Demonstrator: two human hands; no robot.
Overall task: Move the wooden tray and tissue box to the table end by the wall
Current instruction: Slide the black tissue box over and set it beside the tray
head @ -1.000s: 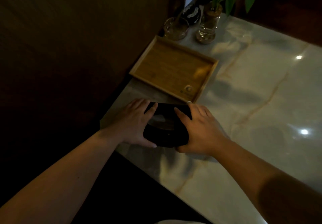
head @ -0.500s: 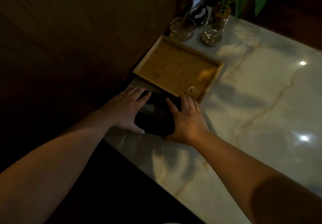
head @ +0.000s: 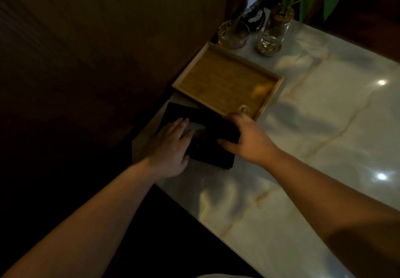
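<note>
**Both hands on the dark tissue box, tray just beyond by the wall**

Nearest, two bare forearms reach in over the pale marble counter (head: 313, 126), whose near edge runs diagonally from lower right to the left corner. The left hand (head: 171, 148) lies flat on the tissue box (head: 207, 139), fingers spread and extended over its top near the opening. The right hand (head: 246, 137) is at the box's right side, fingers curled loosely over the far right corner, thumb along the near side; a firm grip cannot be told. The box sits at the counter's left corner, close to the dark wood wall (head: 97, 50).

Just beyond, touching or nearly touching the box's far edge, lies the wooden tray (head: 218, 78), its left rim beside the wall. Farther still, a glass bowl (head: 233, 34) and a glass vase with a green plant (head: 275, 33) stand at the far end, leaving little room past the tray. To the right the counter is bare.
</note>
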